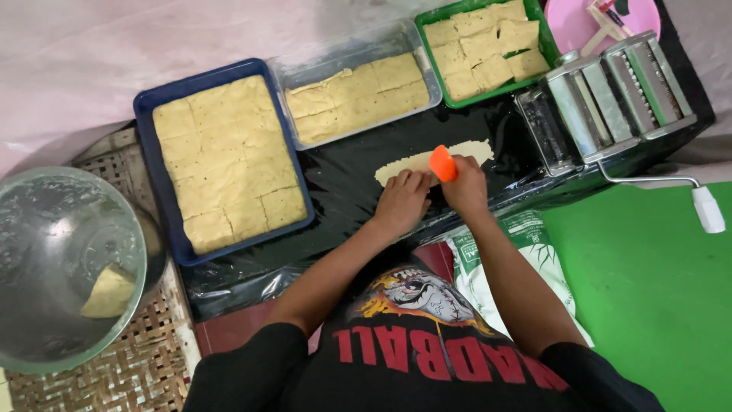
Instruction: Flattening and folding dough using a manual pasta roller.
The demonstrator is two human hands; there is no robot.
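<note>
A long pale dough strip [473,151] lies on a black plastic sheet [343,191] in front of me. My left hand [402,200] presses flat on the strip's left part, fingers together. My right hand [465,187] grips an orange scraper [442,162], whose edge stands on the strip near its middle. Both forearms reach out from my black printed shirt at the bottom of the view.
Three trays of cut dough squares stand behind: blue [149,122], clear [286,76], green [427,19]. A metal pasta roller [610,95] with a crank handle [707,210] is at right. A glass bowl [46,252] holding a dough lump [109,291] sits left on a woven mat.
</note>
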